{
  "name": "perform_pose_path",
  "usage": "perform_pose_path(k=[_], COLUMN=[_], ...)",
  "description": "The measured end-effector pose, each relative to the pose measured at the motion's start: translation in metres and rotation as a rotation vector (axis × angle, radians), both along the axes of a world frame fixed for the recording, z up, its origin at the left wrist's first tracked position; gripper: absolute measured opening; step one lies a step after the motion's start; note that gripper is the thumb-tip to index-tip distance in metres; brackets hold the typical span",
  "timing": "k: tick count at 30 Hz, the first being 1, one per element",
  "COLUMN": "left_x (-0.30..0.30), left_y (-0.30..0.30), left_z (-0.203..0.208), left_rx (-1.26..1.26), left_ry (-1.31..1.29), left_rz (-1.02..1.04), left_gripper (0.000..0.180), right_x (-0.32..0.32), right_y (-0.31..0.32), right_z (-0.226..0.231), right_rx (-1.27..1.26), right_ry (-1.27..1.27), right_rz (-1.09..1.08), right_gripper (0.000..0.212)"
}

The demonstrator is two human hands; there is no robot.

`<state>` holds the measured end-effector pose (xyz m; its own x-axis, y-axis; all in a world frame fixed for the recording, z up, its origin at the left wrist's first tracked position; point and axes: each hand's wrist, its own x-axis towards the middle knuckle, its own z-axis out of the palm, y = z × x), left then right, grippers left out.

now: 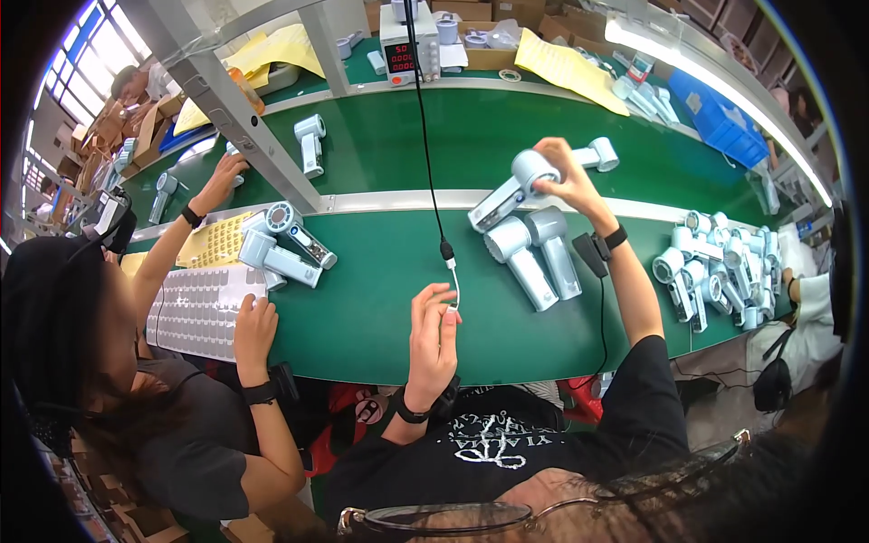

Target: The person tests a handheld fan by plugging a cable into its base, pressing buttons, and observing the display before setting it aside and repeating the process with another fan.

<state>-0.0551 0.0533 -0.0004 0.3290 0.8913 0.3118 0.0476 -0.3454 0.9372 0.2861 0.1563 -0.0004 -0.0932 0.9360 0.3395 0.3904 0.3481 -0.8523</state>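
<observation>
My left hand [431, 348] is closed, pinching the end of a white charging cable [456, 288] between thumb and fingers above the green table. That cable joins a black cord [425, 136] hanging from overhead. My right hand [572, 181] grips the round head of a pale blue handheld fan [500, 201], whose handle slants down to the left. Just below it, a second handheld fan [525, 267] and a third, greyer one [557, 253] lie side by side on the table. Behind my right hand another fan [597, 156] rests on the green belt, partly hidden.
A heap of fans [720, 271] covers the table's right end. At left a co-worker's hands are near white sticker sheets [204, 312] and several fans [281, 258]. A metal rail [362, 202] divides table from belt; a power supply [407, 50] and blue crate [720, 118] stand beyond.
</observation>
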Motion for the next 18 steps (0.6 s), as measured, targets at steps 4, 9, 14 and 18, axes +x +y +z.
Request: perform_pose_path(k=[4, 9, 14, 18], left_x=[0.013, 0.032, 0.027, 0.023], left_y=[0.012, 0.008, -0.005, -0.008], left_z=[0.002, 0.014, 0.022, 0.022], left_rx=[0.132, 0.183, 0.110, 0.117], left_ry=[-0.008, -0.017, -0.001, -0.026], left_rz=[-0.030, -0.131, -0.128, -0.139], left_gripper=[0.018, 0.019, 0.019, 0.016], right_x=[-0.029, -0.067, -0.089, -0.092], right_y=[-0.031, -0.077, -0.102, -0.109], right_z=[0.029, 0.030, 0.029, 0.023], right_rx=[0.001, -0.083, -0.218, -0.226], right_ry=[0.374, 0.723, 0.857, 0.906], right_rz=[-0.130, -0.205, -0.288, -0.298], right_gripper=[0.047, 0.041, 0.037, 0.036])
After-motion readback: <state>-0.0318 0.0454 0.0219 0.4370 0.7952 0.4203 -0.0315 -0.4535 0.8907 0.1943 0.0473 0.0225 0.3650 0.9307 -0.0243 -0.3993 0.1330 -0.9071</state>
